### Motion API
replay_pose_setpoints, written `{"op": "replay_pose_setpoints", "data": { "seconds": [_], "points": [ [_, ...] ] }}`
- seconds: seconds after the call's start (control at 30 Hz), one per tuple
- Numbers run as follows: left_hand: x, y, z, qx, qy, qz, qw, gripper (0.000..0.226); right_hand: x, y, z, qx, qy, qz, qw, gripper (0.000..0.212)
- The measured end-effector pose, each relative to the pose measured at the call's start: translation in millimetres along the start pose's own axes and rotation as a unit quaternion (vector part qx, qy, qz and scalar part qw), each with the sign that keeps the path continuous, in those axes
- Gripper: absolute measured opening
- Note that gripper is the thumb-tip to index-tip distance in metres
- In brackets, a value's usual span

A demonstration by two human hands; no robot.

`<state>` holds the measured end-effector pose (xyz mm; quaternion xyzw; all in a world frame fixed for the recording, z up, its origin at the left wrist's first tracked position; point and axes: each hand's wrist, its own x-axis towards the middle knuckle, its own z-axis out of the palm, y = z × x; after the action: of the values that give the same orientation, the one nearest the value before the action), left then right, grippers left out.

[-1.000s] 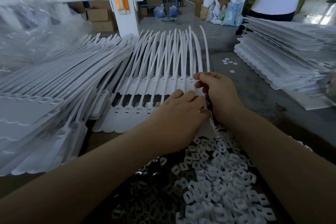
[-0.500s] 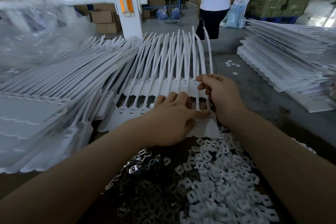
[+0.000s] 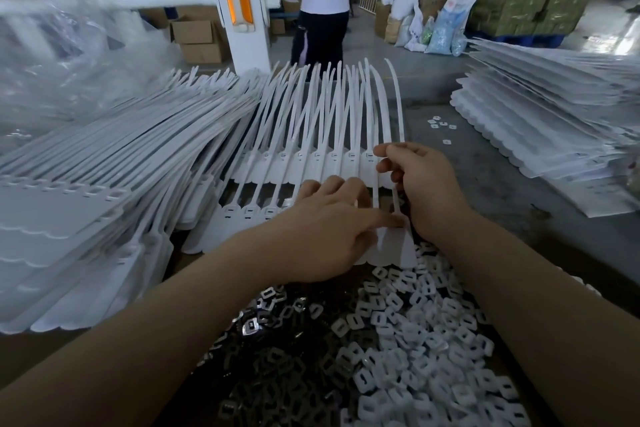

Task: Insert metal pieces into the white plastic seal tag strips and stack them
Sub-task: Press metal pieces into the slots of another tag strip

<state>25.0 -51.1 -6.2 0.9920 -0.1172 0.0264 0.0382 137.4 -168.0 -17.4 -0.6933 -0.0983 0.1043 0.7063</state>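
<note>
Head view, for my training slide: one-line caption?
Left hand presses the seal tag strip; right hand pinches its tail, above loose metal pieces.

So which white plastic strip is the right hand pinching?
The rightmost strip of the front sheet; the right hand holds its tail apart from the others.

seal tag strips (image 3: 311, 135) – matt white plastic, smooth; white clips (image 3: 415, 340) at table's near edge same plastic; metal pieces (image 3: 263, 326) beside them – dark, glossy, catching light; table (image 3: 491, 204) grey, dull, scuffed; clear film (image 3: 69, 55) shiny, crinkled
</note>
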Motion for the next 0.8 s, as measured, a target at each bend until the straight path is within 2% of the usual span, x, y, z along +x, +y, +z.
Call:
{"op": "replay_pose_setpoints", "data": {
  "seconds": [0.13,0.23,0.33,0.5,0.67,0.8],
  "points": [
    [-12.9,-33.1,-31.0,-0.093,-0.072,-0.079,0.990,0.080,0.3,-1.1,-0.9,-0.003,0.005,0.007,1.000,0.027],
    [-30.0,-62.7,-48.2,-0.069,-0.145,-0.144,0.976,0.096,0.8,0.4,-2.0,0.000,0.006,-0.001,1.000,0.027],
    [-36.7,-74.1,-41.8,-0.046,-0.199,-0.150,0.968,0.104,0.5,0.7,-2.1,0.007,0.005,0.002,1.000,0.027],
    [-33.4,-79.8,-33.9,-0.062,-0.168,-0.150,0.972,0.100,2.7,1.5,-3.2,0.034,0.017,0.003,0.999,0.027],
    [-33.6,-79.3,-30.5,-0.097,-0.159,-0.116,0.976,0.092,2.8,1.4,-3.6,0.055,0.029,0.004,0.998,0.027],
    [-32.8,-80.3,-27.6,-0.101,-0.158,-0.133,0.973,0.093,2.7,2.0,-5.0,0.055,0.022,0.005,0.998,0.026]
  ]
}}
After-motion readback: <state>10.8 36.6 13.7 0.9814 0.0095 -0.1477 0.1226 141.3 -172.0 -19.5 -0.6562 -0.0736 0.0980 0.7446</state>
